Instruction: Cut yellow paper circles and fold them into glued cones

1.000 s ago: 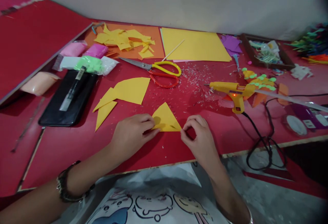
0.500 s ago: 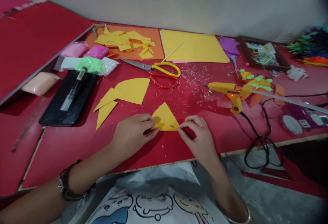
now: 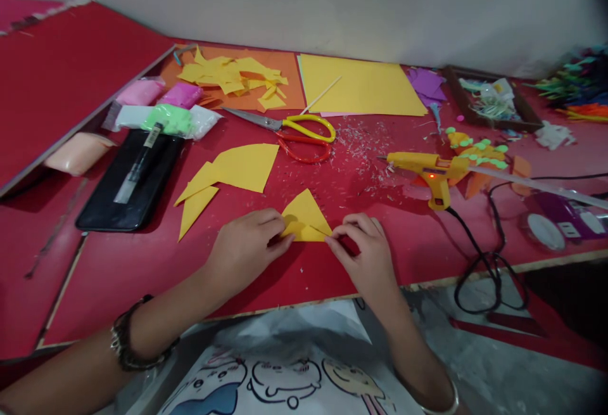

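Note:
A yellow paper piece (image 3: 306, 215), roughly triangular, lies at the front of the red table between my hands. My left hand (image 3: 251, 244) pinches its left corner between thumb and fingers. At the right corner, my right hand (image 3: 363, 250) grips the paper with thumb and forefinger, and a small flap shows folded over there. Behind my left hand lie a yellow fan-shaped paper (image 3: 247, 166) and a narrow yellow paper wedge (image 3: 196, 211). Scissors (image 3: 304, 135) with one yellow and one red handle rest farther back.
To the right lies a yellow glue gun (image 3: 430, 171), its light glowing and its black cord (image 3: 470, 237) trailing off the edge. At left are a black phone (image 3: 118, 199) and packets of clay (image 3: 166, 117). Yellow sheets (image 3: 361, 85) and scraps (image 3: 228, 76) lie along the wall.
My right hand has shifted slightly left, and the paper's right corner has come inward with it into a small fold. My left hand stays at its corner.

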